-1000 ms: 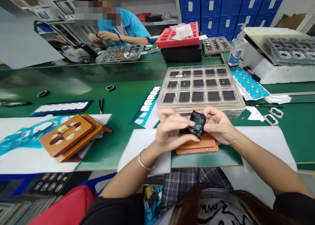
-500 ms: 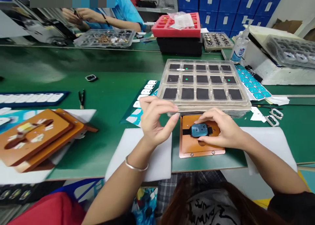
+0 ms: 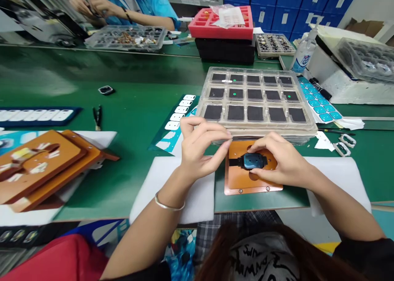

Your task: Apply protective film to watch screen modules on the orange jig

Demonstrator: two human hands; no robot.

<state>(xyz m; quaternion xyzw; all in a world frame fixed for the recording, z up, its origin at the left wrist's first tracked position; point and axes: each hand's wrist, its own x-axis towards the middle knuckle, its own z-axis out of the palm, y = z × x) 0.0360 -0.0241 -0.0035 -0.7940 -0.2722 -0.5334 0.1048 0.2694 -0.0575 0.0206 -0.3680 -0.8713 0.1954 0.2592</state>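
A smartwatch-like device (image 3: 253, 161) with a glossy dark blue face sits in an orange fixture plate (image 3: 246, 186), a black strap piece (image 3: 235, 162) reaching left from it. My right hand (image 3: 278, 160) grips the device from the right, thumb at its lower edge and fingers at its upper edge. Just left of the fixture, my left hand (image 3: 205, 149) hovers with thumb and forefinger tips pinched together; anything between them is too small to make out. Behind both hands stands a stack of clear trays (image 3: 255, 127) with dark square pads in its compartments.
White foam sheets (image 3: 175, 190) flank the fixture. Other orange fixtures (image 3: 46, 170) and tweezers (image 3: 97, 117) lie left. Sticker sheets (image 3: 320, 104) and white frames (image 3: 347, 140) lie right. A red tray (image 3: 220, 28) stands behind, and a person's hands (image 3: 92, 6) work across the table.
My left hand has shifted slightly right, closer to the fixture, still pinched. My right hand keeps its hold on the device, whose face looks darker. The whole view has shifted slightly.
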